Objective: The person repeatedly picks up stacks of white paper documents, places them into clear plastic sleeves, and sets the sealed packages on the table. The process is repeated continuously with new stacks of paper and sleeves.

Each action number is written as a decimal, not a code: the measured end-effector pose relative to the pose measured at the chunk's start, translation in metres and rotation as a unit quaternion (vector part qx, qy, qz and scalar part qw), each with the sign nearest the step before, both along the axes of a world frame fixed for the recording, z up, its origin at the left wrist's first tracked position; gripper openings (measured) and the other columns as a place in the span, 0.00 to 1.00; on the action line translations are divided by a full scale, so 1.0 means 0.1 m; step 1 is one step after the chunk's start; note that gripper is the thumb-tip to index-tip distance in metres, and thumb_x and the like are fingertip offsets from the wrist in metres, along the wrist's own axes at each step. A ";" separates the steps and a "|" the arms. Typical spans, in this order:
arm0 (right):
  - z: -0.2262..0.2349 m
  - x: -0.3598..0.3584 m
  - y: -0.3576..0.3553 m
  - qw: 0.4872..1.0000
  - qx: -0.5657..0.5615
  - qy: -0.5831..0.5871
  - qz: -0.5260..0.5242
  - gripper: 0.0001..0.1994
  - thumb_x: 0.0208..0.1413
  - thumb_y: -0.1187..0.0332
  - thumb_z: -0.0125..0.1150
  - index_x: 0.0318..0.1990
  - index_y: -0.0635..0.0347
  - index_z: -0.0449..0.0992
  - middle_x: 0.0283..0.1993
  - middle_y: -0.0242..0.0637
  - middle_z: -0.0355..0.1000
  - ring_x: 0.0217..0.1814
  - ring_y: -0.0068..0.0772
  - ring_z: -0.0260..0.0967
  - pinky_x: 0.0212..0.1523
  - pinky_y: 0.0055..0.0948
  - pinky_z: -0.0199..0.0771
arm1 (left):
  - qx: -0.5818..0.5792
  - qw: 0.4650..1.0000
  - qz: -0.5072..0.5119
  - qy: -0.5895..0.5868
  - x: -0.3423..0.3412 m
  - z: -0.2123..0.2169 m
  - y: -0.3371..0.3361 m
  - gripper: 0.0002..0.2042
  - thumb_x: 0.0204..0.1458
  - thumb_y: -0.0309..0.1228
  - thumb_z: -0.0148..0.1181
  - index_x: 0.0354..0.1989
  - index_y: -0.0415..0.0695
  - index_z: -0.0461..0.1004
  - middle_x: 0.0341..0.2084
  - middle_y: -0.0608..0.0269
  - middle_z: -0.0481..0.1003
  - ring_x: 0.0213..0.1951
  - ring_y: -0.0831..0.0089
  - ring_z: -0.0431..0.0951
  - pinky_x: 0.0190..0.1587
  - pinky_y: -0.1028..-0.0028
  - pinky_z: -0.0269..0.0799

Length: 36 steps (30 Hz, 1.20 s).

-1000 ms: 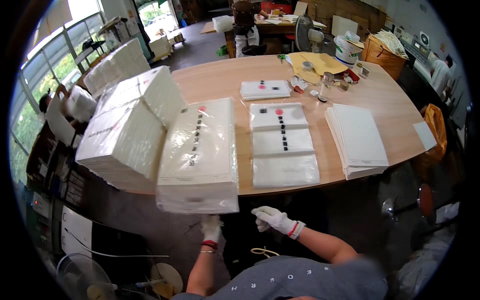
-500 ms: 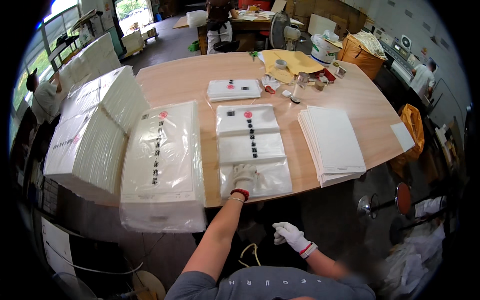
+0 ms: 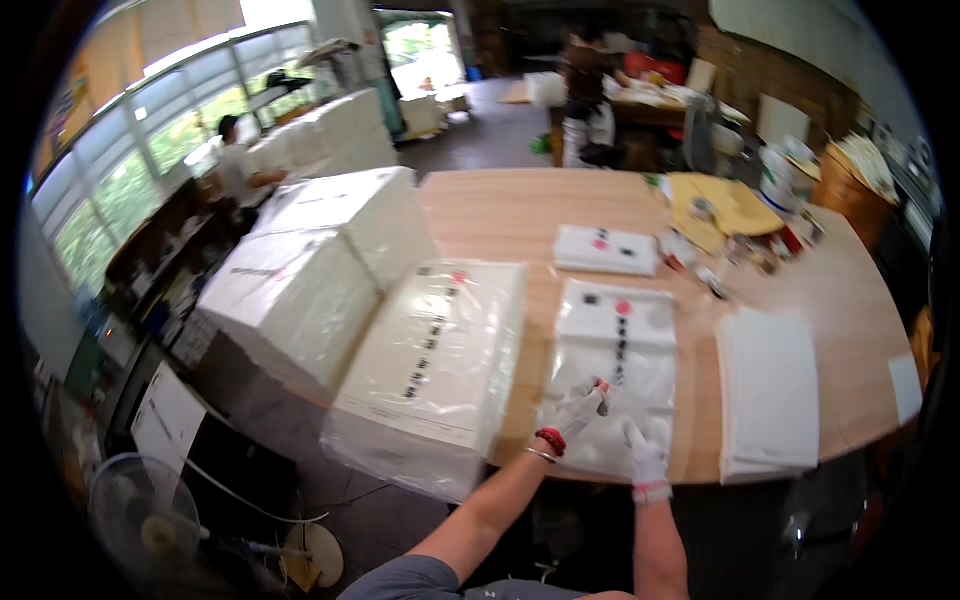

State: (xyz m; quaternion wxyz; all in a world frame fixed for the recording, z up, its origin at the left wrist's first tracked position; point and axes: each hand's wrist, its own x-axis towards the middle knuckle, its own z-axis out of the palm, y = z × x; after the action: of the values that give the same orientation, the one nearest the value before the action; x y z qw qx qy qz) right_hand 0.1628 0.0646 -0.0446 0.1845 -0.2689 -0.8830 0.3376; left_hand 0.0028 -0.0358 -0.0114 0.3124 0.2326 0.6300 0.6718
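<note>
Plainly, smooth materials fill the curved, pale wood-grain table [image 3: 490, 208]. Flat, glossy plastic bags [image 3: 588, 350], translucent and creased crosswise, lie at its near middle, with a smaller folded plastic bundle [image 3: 605, 250] just beyond. To the left, a film-wrapped pack [image 3: 440, 350] overhangs the near edge, its loose plastic crinkled; farther left rise bulky, box-shaped wrapped stacks [image 3: 290, 280]. Matte white sheets [image 3: 768, 390] form a slightly uneven pile at right. Both hands wear white fabric gloves over the bags. The left hand [image 3: 582, 408] has its fingers bent inward; the right hand [image 3: 645, 455], near it, has fingers partly extended. Blur hides whether either grips film.
</note>
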 end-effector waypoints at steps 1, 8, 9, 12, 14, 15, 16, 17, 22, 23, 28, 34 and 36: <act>-0.22 0.10 0.15 0.980 -0.181 0.059 -0.064 0.16 0.52 0.62 0.58 0.44 0.64 0.72 0.46 0.47 0.69 0.49 0.45 0.65 0.50 0.37 0.66 | 0.000 1.000 0.028 -0.010 -0.08 0.06 0.02 0.11 0.57 0.36 0.48 0.32 0.40 0.69 0.22 0.68 0.71 0.25 0.82 0.69 0.29 0.78 0.66; 0.67 0.25 -0.43 0.931 0.153 0.328 0.040 0.11 0.44 0.82 0.57 0.37 0.63 0.69 0.50 0.47 0.66 0.52 0.49 0.62 0.51 0.39 0.65 | -0.040 0.998 -0.017 0.055 0.24 0.18 0.01 0.08 0.58 0.32 0.47 0.36 0.41 0.68 0.26 0.70 0.71 0.27 0.83 0.67 0.29 0.80 0.66; 0.58 0.14 -0.42 0.932 0.147 0.325 0.068 0.11 0.49 0.84 0.49 0.40 0.63 0.69 0.48 0.45 0.66 0.50 0.41 0.64 0.51 0.37 0.65 | 0.051 0.997 -0.055 -0.014 0.30 0.18 0.03 0.08 0.57 0.32 0.47 0.37 0.41 0.68 0.28 0.71 0.71 0.28 0.83 0.68 0.30 0.80 0.66; 0.03 -0.40 -0.27 0.969 0.009 0.212 0.126 0.14 0.48 0.81 0.50 0.44 0.63 0.68 0.47 0.44 0.67 0.50 0.37 0.64 0.48 0.32 0.66 | 0.131 0.990 -0.043 0.001 0.38 0.61 -0.07 0.10 0.56 0.25 0.47 0.47 0.41 0.65 0.33 0.66 0.70 0.36 0.78 0.69 0.42 0.77 0.69; -0.21 -0.41 -0.29 0.982 0.098 0.066 0.148 0.15 0.48 0.80 0.51 0.46 0.63 0.68 0.47 0.44 0.68 0.50 0.35 0.65 0.49 0.30 0.66 | -0.040 0.995 -0.051 0.082 0.38 1.26 -0.17 0.13 0.54 0.27 0.52 0.47 0.40 0.66 0.27 0.69 0.71 0.32 0.79 0.71 0.36 0.78 0.69; -0.24 -0.41 -0.33 0.980 0.102 0.033 0.165 0.15 0.49 0.79 0.52 0.46 0.63 0.68 0.47 0.44 0.68 0.50 0.35 0.65 0.49 0.29 0.66 | -0.055 0.982 -0.044 0.177 0.34 1.19 -0.18 0.15 0.51 0.29 0.55 0.47 0.39 0.66 0.26 0.68 0.73 0.30 0.80 0.72 0.33 0.78 0.68; -0.25 -0.35 -0.37 0.980 0.081 0.020 0.182 0.15 0.49 0.78 0.52 0.47 0.63 0.68 0.47 0.44 0.69 0.51 0.34 0.65 0.49 0.29 0.66 | -0.020 0.990 -0.004 0.141 0.32 1.02 -0.15 0.15 0.49 0.29 0.58 0.46 0.41 0.68 0.24 0.65 0.75 0.27 0.79 0.73 0.30 0.76 0.68; -0.24 -0.25 -0.39 0.980 0.046 0.017 0.193 0.16 0.50 0.77 0.53 0.48 0.63 0.68 0.47 0.44 0.69 0.51 0.33 0.65 0.49 0.28 0.66 | -0.057 0.977 0.002 0.206 0.37 1.02 -0.15 0.16 0.49 0.30 0.58 0.46 0.40 0.68 0.24 0.63 0.75 0.28 0.75 0.74 0.31 0.73 0.69; 0.66 0.67 -0.48 0.934 -0.256 0.086 0.233 0.12 0.51 0.71 0.57 0.43 0.64 0.73 0.41 0.42 0.73 0.45 0.32 0.70 0.47 0.27 0.68 | -0.171 0.909 -0.008 0.380 0.59 1.05 -0.33 0.20 0.45 0.32 0.60 0.47 0.40 0.67 0.26 0.57 0.75 0.31 0.61 0.75 0.34 0.66 0.69; 0.83 0.82 -0.39 0.939 -0.238 0.095 0.228 0.09 0.52 0.68 0.59 0.38 0.63 0.76 0.35 0.41 0.75 0.40 0.31 0.72 0.43 0.28 0.70 | -0.178 0.898 -0.007 0.403 0.60 1.07 -0.41 0.21 0.44 0.33 0.61 0.46 0.39 0.67 0.26 0.56 0.75 0.32 0.60 0.75 0.35 0.65 0.69; 0.88 1.24 0.79 0.974 0.212 -0.065 -0.057 0.31 0.44 0.62 0.61 0.56 0.59 0.61 0.50 0.48 0.66 0.55 0.51 0.60 0.53 0.41 0.64 | -0.069 0.812 0.101 0.571 0.74 1.03 -0.55 0.23 0.39 0.34 0.65 0.45 0.40 0.68 0.30 0.56 0.73 0.35 0.56 0.72 0.38 0.63 0.68; 0.63 1.38 1.41 0.966 0.224 -0.089 -0.096 0.32 0.44 0.54 0.61 0.57 0.55 0.59 0.48 0.49 0.67 0.50 0.51 0.64 0.50 0.42 0.64 | -0.009 0.813 0.172 0.557 1.01 1.18 -0.72 0.21 0.36 0.25 0.66 0.42 0.41 0.69 0.32 0.56 0.73 0.35 0.57 0.73 0.38 0.66 0.69; 0.74 1.42 1.45 0.980 0.136 -0.104 -0.106 0.26 0.47 0.52 0.59 0.52 0.55 0.66 0.41 0.48 0.71 0.43 0.50 0.69 0.44 0.42 0.68 | 0.049 0.845 0.135 0.515 1.21 1.12 -0.71 0.19 0.37 0.24 0.65 0.41 0.41 0.69 0.31 0.55 0.73 0.35 0.58 0.74 0.37 0.66 0.70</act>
State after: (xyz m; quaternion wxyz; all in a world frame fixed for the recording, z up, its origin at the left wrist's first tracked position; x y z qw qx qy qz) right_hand 0.3052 0.2095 0.0297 0.1616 -0.3664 -0.9017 0.1630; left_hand 0.1242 -0.1064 0.1008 -0.1629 0.4726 0.6921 0.5206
